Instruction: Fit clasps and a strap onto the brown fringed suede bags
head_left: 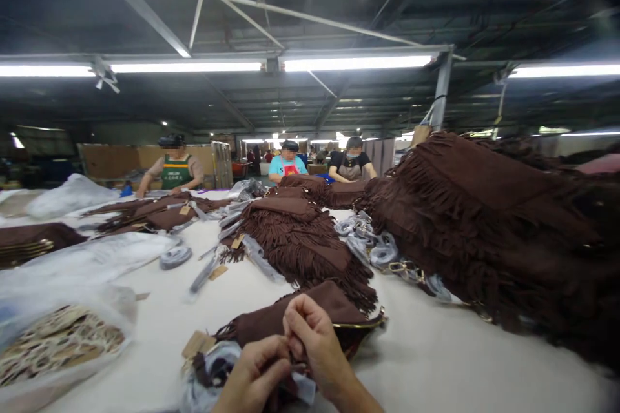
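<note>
Far left: a clear plastic bag (58, 342) lies at the table edge with a patterned brown-and-cream item inside it, and more crumpled clear plastic (92, 261) sits just behind.
Table: a white worktop (436, 348), bare on the near right, cluttered everywhere else.
Left hand: down at the bottom edge, the left hand (254, 377) is curled, fingers pressed together and bent in toward the right hand; they pinch something small and dark, too hidden to name.
Tag: a cardboard hang tag (197, 343) lies just left of the hands, touching the bag's near end.
Wrapped strap: a bundle in greyish clear film (213, 368) sits under and beside the left hand.
Brown bag: the brown suede fringed bag (310, 316) lies flat in front of the hands, gold trim along its right edge, its near end under both hands.
Right hand: the right hand (314, 339) rests on the bag, fingers bunched, tips meeting the left hand's fingers.
Middle: another fringed brown bag (300, 239) lies just behind, with wrapped straps (368, 242) to its right.
Right: a tall heap of brown fringed bags (494, 232) fills that side.
Far side: three people (290, 164) stand at the table's far end, well apart from the hands.
</note>
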Action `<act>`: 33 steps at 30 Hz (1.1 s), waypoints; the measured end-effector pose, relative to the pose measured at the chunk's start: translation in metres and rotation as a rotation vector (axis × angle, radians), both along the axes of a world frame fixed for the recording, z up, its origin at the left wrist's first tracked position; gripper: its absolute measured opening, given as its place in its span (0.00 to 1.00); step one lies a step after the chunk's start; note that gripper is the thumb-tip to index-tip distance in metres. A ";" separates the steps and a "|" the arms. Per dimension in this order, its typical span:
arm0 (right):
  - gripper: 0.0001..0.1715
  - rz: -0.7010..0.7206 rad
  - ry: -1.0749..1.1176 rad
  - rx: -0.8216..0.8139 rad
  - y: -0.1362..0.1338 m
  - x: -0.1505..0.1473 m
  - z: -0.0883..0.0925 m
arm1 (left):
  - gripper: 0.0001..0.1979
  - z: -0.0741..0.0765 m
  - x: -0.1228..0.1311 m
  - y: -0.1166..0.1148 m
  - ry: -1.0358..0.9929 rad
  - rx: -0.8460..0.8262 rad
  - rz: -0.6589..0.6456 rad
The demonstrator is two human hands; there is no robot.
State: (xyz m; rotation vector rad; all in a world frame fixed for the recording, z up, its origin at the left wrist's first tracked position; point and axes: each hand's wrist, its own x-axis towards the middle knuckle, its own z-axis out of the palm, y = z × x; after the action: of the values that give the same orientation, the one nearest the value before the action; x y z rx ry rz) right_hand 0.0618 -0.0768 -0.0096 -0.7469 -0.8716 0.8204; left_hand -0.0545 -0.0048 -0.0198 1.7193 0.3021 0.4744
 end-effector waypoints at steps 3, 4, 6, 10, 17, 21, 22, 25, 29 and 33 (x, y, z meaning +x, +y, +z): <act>0.25 0.029 0.066 -0.018 -0.003 0.004 0.003 | 0.25 0.001 0.002 -0.002 -0.030 -0.030 0.052; 0.28 -0.012 0.119 -0.030 -0.003 0.007 0.003 | 0.25 0.002 0.002 -0.001 -0.049 -0.047 0.082; 0.36 -0.144 0.194 -0.097 -0.003 0.015 0.001 | 0.25 0.002 0.001 0.002 -0.069 -0.081 0.126; 0.37 -0.155 0.079 -0.300 -0.003 0.030 -0.005 | 0.25 -0.002 -0.001 0.007 -0.077 -0.082 0.134; 0.29 0.016 0.007 -0.270 -0.002 0.011 -0.007 | 0.24 -0.013 0.002 0.003 -0.068 -0.057 0.057; 0.30 -0.021 0.029 -0.260 -0.004 0.010 -0.002 | 0.24 -0.007 -0.001 0.006 -0.091 -0.067 0.147; 0.31 -0.038 0.006 -0.264 -0.005 0.011 -0.001 | 0.25 -0.004 -0.003 0.009 -0.095 -0.090 0.212; 0.31 -0.059 -0.127 -0.286 -0.007 0.015 -0.002 | 0.24 0.001 -0.009 0.017 -0.115 -0.175 0.394; 0.30 -0.002 -0.306 -0.315 -0.006 0.012 -0.008 | 0.23 0.001 -0.012 0.020 -0.135 -0.178 0.391; 0.29 -0.013 -0.347 -0.284 -0.002 0.009 -0.015 | 0.22 -0.002 -0.009 0.013 -0.140 -0.106 0.272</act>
State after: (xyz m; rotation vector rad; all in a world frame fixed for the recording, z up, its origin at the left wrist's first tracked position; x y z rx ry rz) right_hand 0.0707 -0.0788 -0.0250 -1.1680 -1.0689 0.8254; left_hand -0.0637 0.0083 -0.0215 1.5397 0.4549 0.7608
